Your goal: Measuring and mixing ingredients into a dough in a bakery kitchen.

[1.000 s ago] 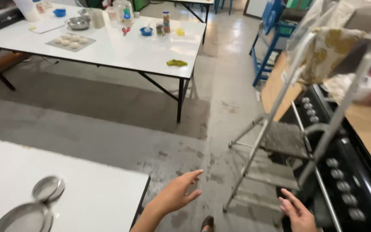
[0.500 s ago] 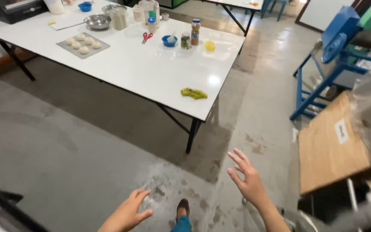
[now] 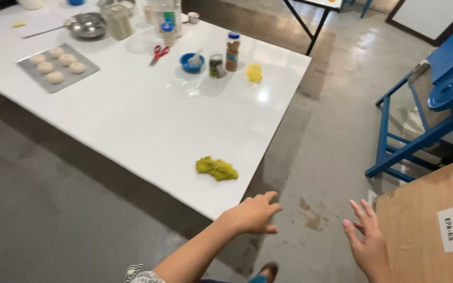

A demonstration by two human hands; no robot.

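nothing picked up so far; my left hand [image 3: 252, 214] is loose and empty, fingers spread, at the near corner of the white table [image 3: 148, 126]; the crumpled yellow-green cloth [image 3: 217, 169] lies just beyond it, untouched; my right hand [image 3: 367, 245] is spread empty too, beside the cardboard box [image 3: 420, 220]

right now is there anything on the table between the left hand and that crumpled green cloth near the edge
Nothing visible. The left hand, empty, hovers at the table corner, and the green cloth lies just beyond it on bare white tabletop. The right hand is off to the side over the floor.
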